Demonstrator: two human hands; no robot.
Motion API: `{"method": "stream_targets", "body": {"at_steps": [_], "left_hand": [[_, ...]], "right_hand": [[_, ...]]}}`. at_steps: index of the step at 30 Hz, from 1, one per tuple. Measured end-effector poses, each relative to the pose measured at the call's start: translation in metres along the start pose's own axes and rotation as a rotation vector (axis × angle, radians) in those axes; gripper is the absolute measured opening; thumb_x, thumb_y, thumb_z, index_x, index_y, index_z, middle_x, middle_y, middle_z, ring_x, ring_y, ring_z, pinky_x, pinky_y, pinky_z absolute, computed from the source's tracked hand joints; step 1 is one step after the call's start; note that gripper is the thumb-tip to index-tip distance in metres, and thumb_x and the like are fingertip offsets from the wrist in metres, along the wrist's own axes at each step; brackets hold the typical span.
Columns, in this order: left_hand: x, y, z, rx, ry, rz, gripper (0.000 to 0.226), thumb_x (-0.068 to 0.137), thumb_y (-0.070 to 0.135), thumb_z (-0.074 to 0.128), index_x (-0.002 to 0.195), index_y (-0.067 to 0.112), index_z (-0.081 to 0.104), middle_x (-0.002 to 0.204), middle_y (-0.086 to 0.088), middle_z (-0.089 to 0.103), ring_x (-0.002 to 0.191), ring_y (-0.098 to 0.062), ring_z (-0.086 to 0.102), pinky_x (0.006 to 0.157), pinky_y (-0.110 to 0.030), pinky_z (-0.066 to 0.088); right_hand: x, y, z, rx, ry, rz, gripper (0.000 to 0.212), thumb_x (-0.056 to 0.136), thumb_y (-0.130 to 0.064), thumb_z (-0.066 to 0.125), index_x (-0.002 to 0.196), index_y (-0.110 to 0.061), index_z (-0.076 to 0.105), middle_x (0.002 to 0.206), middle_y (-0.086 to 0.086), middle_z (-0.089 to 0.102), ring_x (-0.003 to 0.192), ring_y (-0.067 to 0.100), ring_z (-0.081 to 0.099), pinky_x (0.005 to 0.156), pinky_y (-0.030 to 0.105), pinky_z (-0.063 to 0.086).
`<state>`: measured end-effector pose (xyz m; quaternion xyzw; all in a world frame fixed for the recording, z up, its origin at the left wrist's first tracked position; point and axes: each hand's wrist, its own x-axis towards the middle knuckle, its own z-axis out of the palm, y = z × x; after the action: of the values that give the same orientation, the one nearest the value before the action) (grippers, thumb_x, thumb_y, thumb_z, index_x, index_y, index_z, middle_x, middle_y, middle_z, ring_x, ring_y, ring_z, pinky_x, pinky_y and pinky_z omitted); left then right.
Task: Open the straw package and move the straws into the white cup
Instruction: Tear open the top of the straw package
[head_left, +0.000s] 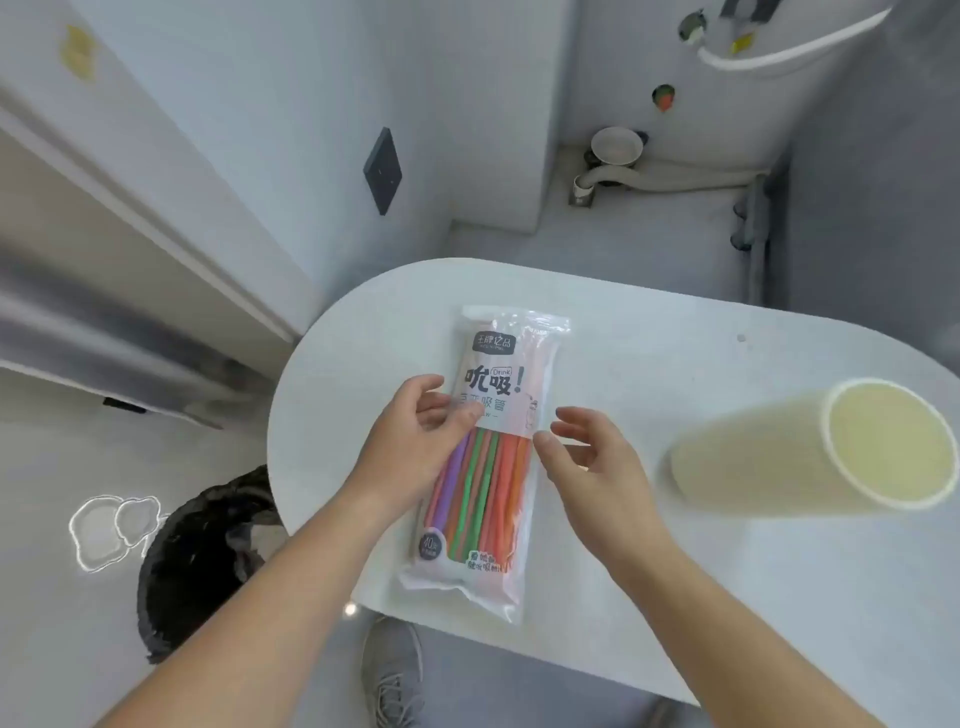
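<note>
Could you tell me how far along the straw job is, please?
Done: nothing yet; the package lies seemingly sealed on the table. In hand: left hand touches its edge, right hand hovers open beside it. Left: open it, move straws into the empty cup.
</note>
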<state>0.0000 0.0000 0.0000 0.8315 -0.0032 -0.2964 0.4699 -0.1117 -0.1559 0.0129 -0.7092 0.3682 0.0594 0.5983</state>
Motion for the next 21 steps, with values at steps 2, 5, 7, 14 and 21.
{"method": "stream_targets", "body": {"at_steps": [2,5,7,14,21], "left_hand": [[0.012,-0.007,0.005,-0.009,0.023,0.042,0.058,0.089,0.044,0.073,0.138,0.025,0.05,0.119,0.011,0.064,0.105,0.004,0.062,0.077,-0.011,0.046],[0.027,-0.013,0.012,-0.029,0.04,0.092,0.06,0.085,0.047,0.075,0.136,0.024,0.053,0.111,0.006,0.07,0.099,-0.005,0.067,0.075,-0.018,0.048],[0.033,-0.018,0.018,-0.045,0.055,0.117,0.061,0.081,0.049,0.077,0.133,0.025,0.054,0.103,0.005,0.075,0.093,-0.007,0.069,0.076,-0.022,0.048],[0.034,-0.026,0.024,-0.225,-0.011,0.194,0.071,0.058,0.058,0.077,0.116,0.019,0.065,0.092,0.0,0.08,0.082,-0.009,0.076,0.078,-0.03,0.053],[0.004,-0.022,0.023,-0.298,-0.164,0.341,0.044,0.071,0.05,0.073,0.097,0.014,0.072,0.094,-0.002,0.08,0.076,-0.014,0.074,0.068,-0.029,0.055]], "right_hand": [[0.014,0.01,0.005,0.061,0.021,-0.007,0.042,0.094,-0.042,0.064,0.132,-0.029,0.053,0.126,-0.015,0.059,0.106,0.002,0.064,0.078,0.018,0.049],[0.035,0.02,0.008,0.209,0.024,0.015,0.045,0.091,-0.045,0.066,0.131,-0.032,0.052,0.123,-0.012,0.063,0.108,0.014,0.068,0.082,0.027,0.052],[0.046,0.026,0.009,0.246,0.024,0.0,0.053,0.086,-0.05,0.069,0.133,-0.034,0.048,0.122,-0.011,0.065,0.107,0.018,0.07,0.084,0.033,0.053],[0.053,0.038,0.003,0.272,-0.017,-0.118,0.063,0.08,-0.055,0.073,0.132,-0.028,0.049,0.104,0.002,0.076,0.076,0.019,0.077,0.072,0.04,0.061],[0.032,0.023,-0.004,0.281,-0.091,-0.323,0.055,0.087,-0.061,0.064,0.116,-0.014,0.067,0.099,0.0,0.079,0.089,0.02,0.077,0.086,0.045,0.06]]}}
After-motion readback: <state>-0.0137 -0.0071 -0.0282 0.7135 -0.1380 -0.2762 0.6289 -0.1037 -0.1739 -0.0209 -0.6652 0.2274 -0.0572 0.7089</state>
